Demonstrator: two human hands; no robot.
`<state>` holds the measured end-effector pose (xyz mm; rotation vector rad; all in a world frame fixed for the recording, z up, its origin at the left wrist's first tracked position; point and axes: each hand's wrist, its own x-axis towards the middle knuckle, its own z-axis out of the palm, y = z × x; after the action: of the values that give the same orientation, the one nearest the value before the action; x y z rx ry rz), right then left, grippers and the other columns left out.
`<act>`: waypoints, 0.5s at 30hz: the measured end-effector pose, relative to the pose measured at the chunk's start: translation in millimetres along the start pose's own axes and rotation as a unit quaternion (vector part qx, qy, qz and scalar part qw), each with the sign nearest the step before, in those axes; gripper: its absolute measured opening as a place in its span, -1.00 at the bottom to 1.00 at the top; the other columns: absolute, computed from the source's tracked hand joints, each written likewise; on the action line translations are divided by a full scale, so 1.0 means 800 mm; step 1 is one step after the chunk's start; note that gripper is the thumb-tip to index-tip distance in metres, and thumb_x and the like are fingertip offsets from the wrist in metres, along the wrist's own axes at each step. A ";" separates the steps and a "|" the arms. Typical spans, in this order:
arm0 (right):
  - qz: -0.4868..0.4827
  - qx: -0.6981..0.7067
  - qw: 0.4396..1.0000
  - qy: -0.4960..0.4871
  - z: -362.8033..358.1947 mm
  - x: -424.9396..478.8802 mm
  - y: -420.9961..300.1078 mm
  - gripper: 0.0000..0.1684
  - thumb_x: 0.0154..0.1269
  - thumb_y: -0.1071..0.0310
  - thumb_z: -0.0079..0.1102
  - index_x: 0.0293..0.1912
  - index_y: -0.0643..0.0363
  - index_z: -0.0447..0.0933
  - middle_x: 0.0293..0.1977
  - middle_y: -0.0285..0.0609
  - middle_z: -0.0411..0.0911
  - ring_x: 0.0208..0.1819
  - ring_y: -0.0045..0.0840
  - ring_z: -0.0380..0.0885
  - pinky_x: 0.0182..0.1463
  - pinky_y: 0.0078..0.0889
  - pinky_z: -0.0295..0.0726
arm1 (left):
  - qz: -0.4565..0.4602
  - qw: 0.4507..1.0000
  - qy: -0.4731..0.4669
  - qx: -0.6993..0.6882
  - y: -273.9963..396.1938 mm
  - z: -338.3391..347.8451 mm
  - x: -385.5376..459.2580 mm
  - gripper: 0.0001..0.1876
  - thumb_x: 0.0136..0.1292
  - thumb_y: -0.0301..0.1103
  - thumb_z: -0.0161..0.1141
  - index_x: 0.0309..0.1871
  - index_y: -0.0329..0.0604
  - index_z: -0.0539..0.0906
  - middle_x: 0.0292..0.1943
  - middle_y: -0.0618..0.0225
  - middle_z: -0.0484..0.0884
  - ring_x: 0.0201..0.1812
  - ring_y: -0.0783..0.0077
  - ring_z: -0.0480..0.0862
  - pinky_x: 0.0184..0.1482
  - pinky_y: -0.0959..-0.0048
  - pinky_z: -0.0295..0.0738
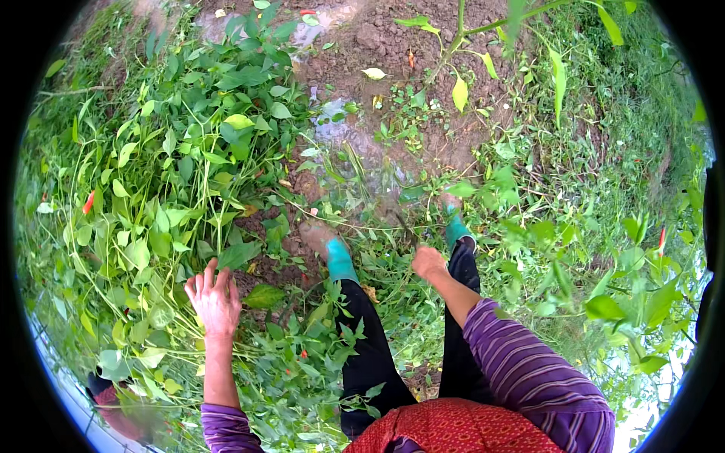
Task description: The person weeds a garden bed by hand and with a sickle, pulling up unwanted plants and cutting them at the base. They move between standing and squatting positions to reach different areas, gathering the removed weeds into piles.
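My left hand [216,297] reaches over the leafy chili pepper plants [158,226], its fingers spread against stems and leaves. My right hand [429,263] is a closed fist in front of my right knee, around what looks like the handle of a tool; the tool's far part is blurred over the weeds. A red chili pepper [89,202] hangs among leaves on the left. More small red spots show between the plants.
Muddy soil [385,34] with wet patches lies ahead. My feet, in teal boots [341,260], stand among weeds. Out-of-focus pepper branches [617,294] reach in at the right, and another overhangs the top. Another person [116,410] shows at lower left.
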<state>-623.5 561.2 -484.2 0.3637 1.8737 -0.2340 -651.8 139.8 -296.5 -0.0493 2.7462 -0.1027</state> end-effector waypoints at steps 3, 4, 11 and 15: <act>-0.053 0.038 0.988 0.138 -0.036 0.018 0.013 -0.73 0.31 0.23 -0.08 -0.12 0.16 0.49 -0.30 0.17 0.60 -0.22 0.09 0.58 -0.10 0.10 0.57 | 0.019 0.999 0.019 -0.020 0.034 -0.011 0.017 -0.72 0.07 -0.41 0.19 -0.09 -0.13 0.64 0.13 0.30 0.53 -0.03 0.26 0.52 0.22 0.18 0.21; -0.110 0.032 0.978 0.175 -0.056 0.027 0.015 -0.71 0.33 0.23 -0.08 -0.05 0.15 0.45 -0.31 0.13 0.60 -0.23 0.07 0.59 -0.13 0.08 0.57 | 0.035 0.998 0.038 -0.029 0.050 -0.016 0.023 -0.73 0.06 -0.41 0.20 -0.12 -0.13 0.65 0.12 0.29 0.53 -0.06 0.26 0.52 0.20 0.18 0.22; -0.265 0.174 0.860 0.400 -0.084 0.014 0.057 -0.74 0.18 0.26 0.13 -0.18 0.20 0.42 -0.46 0.11 0.51 -0.39 0.06 0.49 -0.36 -0.09 0.50 | 0.132 0.984 0.073 -0.094 0.152 -0.032 0.044 -0.75 0.07 -0.39 0.19 -0.15 -0.14 0.67 0.04 0.25 0.58 -0.07 0.25 0.55 0.16 0.18 0.24; -0.309 0.221 0.865 0.329 -0.037 0.036 0.098 -0.74 0.21 0.23 0.13 -0.17 0.18 0.44 -0.42 -0.02 0.53 -0.38 -0.08 0.51 -0.33 -0.18 0.50 | 0.052 0.978 -0.072 -0.192 0.220 -0.037 0.069 -0.70 0.08 -0.39 0.14 -0.09 -0.13 0.68 0.00 0.21 0.63 0.01 0.22 0.57 0.19 0.17 0.27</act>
<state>-630.0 648.0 -500.7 0.1321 2.5763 -1.1054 -717.6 314.6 -304.4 -0.0183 2.5784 0.4421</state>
